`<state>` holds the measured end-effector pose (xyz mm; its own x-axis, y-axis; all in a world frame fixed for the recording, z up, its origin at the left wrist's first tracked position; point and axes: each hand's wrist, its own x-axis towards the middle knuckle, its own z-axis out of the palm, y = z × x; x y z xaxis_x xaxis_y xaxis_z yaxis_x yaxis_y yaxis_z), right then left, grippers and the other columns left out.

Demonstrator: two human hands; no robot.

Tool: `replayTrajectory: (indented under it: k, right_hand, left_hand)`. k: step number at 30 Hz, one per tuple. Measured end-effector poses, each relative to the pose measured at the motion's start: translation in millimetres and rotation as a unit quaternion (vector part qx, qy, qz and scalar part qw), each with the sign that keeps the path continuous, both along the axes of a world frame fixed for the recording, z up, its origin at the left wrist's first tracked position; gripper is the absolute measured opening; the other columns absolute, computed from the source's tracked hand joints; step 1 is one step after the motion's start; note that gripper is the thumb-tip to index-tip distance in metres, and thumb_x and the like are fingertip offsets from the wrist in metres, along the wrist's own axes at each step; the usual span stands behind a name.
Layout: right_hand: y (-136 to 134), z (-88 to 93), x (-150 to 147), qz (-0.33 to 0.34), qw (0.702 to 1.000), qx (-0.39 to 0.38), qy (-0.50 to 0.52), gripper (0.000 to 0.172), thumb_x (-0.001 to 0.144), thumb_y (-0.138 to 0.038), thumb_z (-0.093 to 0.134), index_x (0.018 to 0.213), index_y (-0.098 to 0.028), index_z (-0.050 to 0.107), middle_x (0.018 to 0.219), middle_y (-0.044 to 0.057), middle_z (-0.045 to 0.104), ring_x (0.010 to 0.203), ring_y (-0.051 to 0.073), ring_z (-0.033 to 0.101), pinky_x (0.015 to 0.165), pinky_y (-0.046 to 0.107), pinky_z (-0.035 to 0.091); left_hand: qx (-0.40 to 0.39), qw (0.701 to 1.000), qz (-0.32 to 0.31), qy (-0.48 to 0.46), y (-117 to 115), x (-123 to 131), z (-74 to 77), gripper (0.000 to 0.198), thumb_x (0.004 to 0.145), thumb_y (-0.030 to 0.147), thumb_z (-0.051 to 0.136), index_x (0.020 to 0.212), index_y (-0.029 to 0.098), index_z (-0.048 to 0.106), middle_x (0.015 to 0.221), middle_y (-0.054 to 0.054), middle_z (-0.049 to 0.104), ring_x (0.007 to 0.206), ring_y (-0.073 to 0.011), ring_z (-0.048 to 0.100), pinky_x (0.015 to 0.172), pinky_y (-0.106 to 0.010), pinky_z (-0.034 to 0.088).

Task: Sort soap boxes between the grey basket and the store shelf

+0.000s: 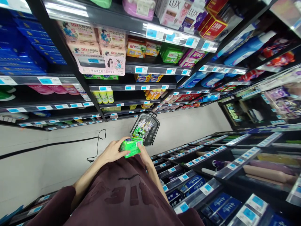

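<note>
I hold a green packet of soap low in front of my dark red shirt. My left hand grips its left side with fingers curled round it. My right hand is closed on its right end, and only part of that hand shows. Just beyond the packet a dark shopping basket stands on the pale floor, holding several small packets, some of them green.
Store shelves run along both sides of a narrow aisle. The left shelving carries soap boxes, bottles and blue price tags. Shelves on the right hold blue boxes and rolling pins. A black cable lies on the floor.
</note>
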<state>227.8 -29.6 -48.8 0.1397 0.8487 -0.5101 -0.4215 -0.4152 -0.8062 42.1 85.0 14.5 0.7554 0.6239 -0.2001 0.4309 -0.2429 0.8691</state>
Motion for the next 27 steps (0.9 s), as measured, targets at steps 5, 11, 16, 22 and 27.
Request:
replayTrajectory:
  k: [5,11,16,22,27]
  right_hand:
    - [-10,16.0,16,0.121,0.991,0.010,0.062,0.082,0.088,-0.079,0.042,0.126,-0.008,0.058,0.054,0.004,0.066,0.053,0.023,0.069,0.053,0.028,0.051]
    - [-17,27.6,22,0.178,0.981,0.017,0.073,0.075,0.092,-0.071,0.045,0.138,-0.013,0.047,0.050,0.001,0.065,0.046,0.022,0.067,0.049,0.027,0.051]
    - [-11,22.9,12,0.184,0.981,0.001,0.055,0.075,0.091,-0.075,0.041,0.133,-0.013,0.049,0.061,0.005,0.071,0.053,0.021,0.071,0.052,0.026,0.055]
    - [-9,10.6,-1,0.112,0.991,0.011,0.067,0.076,0.084,-0.076,0.055,0.132,-0.018,0.047,0.088,0.011,0.075,0.065,0.021,0.074,0.054,0.028,0.058]
    - [-14,4.4,5,0.011,0.997,0.031,0.074,0.074,0.078,-0.068,0.070,0.134,-0.027,0.047,0.119,0.011,0.068,0.085,0.024,0.073,0.058,0.035,0.063]
  left_hand:
    - [-0.199,0.971,0.102,-0.085,-9,9,-15.6,0.049,0.091,0.053,0.055,0.128,0.021,0.059,0.078,-0.002,0.068,0.056,-0.0177,0.063,0.054,-0.027,0.050]
    - [-0.472,0.851,0.208,-0.101,-9,11,-38.8,0.061,0.089,0.065,0.049,0.117,0.012,0.060,0.060,-0.003,0.065,0.038,-0.0150,0.056,0.034,-0.022,0.043]
    - [-0.460,0.854,0.220,-0.098,-7,4,-41.3,0.062,0.088,0.064,0.051,0.121,0.011,0.057,0.066,-0.004,0.068,0.038,-0.0137,0.057,0.034,-0.021,0.045]
    - [-0.237,0.959,0.106,-0.111,-13,-8,-19.5,0.056,0.087,0.049,0.065,0.133,0.019,0.056,0.098,-0.008,0.073,0.076,-0.0214,0.072,0.062,-0.029,0.061]
    - [-0.129,0.988,0.071,-0.055,-24,-6,0.4,0.081,0.075,0.034,0.077,0.148,0.026,0.044,0.097,-0.004,0.076,0.071,-0.0198,0.071,0.068,-0.030,0.060]
